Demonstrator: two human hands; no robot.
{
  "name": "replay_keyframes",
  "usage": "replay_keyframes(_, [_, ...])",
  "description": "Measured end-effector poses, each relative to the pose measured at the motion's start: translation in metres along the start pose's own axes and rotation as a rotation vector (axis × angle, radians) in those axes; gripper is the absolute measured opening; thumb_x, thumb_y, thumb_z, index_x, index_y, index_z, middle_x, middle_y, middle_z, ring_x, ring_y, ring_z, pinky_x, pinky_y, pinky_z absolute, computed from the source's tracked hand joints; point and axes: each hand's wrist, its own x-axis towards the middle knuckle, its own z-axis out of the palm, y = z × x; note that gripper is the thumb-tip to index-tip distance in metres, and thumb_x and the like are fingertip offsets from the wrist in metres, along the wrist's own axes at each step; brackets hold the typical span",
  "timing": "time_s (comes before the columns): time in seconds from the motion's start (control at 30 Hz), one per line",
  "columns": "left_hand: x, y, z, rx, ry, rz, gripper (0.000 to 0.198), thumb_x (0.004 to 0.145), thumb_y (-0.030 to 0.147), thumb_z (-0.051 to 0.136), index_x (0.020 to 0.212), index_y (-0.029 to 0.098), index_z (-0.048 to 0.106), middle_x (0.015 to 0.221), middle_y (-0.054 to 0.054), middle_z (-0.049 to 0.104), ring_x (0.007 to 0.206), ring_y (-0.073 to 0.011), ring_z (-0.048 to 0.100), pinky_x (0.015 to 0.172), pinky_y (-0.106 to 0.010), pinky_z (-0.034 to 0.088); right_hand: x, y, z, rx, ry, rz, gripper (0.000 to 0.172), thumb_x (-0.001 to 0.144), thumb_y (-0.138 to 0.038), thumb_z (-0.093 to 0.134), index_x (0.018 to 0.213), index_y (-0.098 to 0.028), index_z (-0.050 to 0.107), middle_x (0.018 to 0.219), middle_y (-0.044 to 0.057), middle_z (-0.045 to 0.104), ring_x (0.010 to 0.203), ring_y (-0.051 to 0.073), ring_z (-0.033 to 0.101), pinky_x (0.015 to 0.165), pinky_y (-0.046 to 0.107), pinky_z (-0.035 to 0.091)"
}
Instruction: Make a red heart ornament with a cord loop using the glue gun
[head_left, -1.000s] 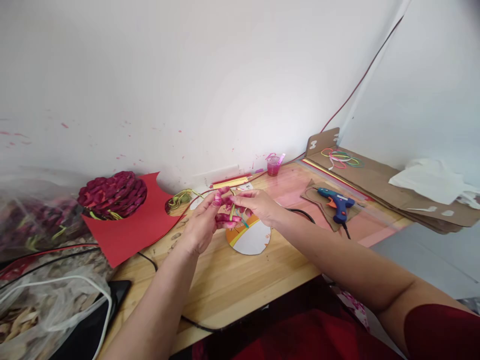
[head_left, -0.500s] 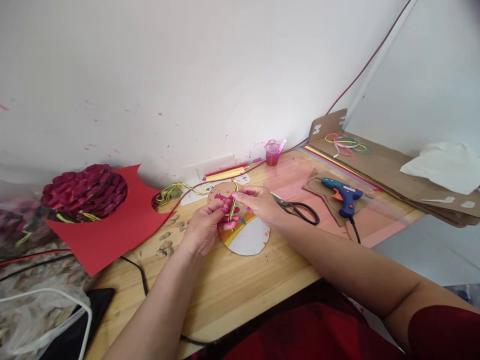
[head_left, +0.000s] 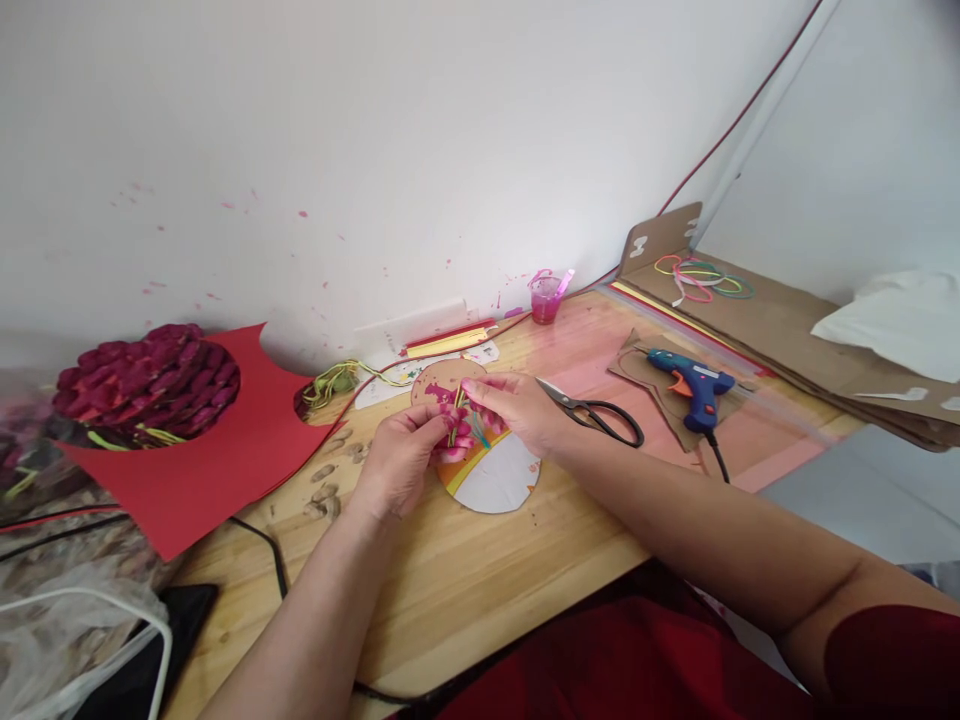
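Between my two hands is a short length of yellow-green yarn. My left hand is closed, its pink-stained fingers pinching the yarn's lower part. Closed on the upper part is my right hand, thumb and forefinger together. Both hands are held over the middle of the table. Beneath and behind them lie a brown cardboard disc with magenta stains and a white rounded piece of card with an orange and yellow band. Black-handled scissors rest just right of my right hand.
A blue glue gun lies on cut cardboard at the right. To the left, a magenta bundle of shell-like pieces sits by red card. Yarn, peanut shells and a cup of pink paint are nearby.
My hands have shifted slightly and the right fingers have curled in more around the yarn. The view has turned a little, so the surroundings sit differently in the picture.
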Motion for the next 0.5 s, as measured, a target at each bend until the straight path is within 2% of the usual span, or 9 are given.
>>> replay_keyframes(0.23, [0.0009, 0.0017, -0.0021, 0.055, 0.025, 0.025, 0.030, 0.059, 0.031, 0.087, 0.077, 0.010, 0.074, 0.068, -0.007, 0.071, 0.056, -0.0138, 0.066, 0.054, -0.023, 0.056, -0.0011, -0.0008, 0.0006, -0.009, 0.050, 0.024, 0.020, 0.067, -0.035, 0.078, 0.077, -0.018, 0.072, 0.058, -0.004, 0.059, 0.051, 0.009, 0.047, 0.050, 0.024, 0.035])
replay_keyframes(0.5, [0.0021, -0.0021, -0.0027, 0.085, 0.019, 0.041, 0.032, 0.059, 0.032, 0.087, 0.079, 0.011, 0.074, 0.068, -0.007, 0.072, 0.056, -0.0134, 0.066, 0.055, -0.023, 0.056, -0.0006, 0.0009, 0.0016, -0.029, 0.071, 0.007, 0.015, 0.065, -0.029, 0.075, 0.075, -0.018, 0.072, 0.059, -0.004, 0.060, 0.055, 0.010, 0.050, 0.052, 0.024, 0.037])
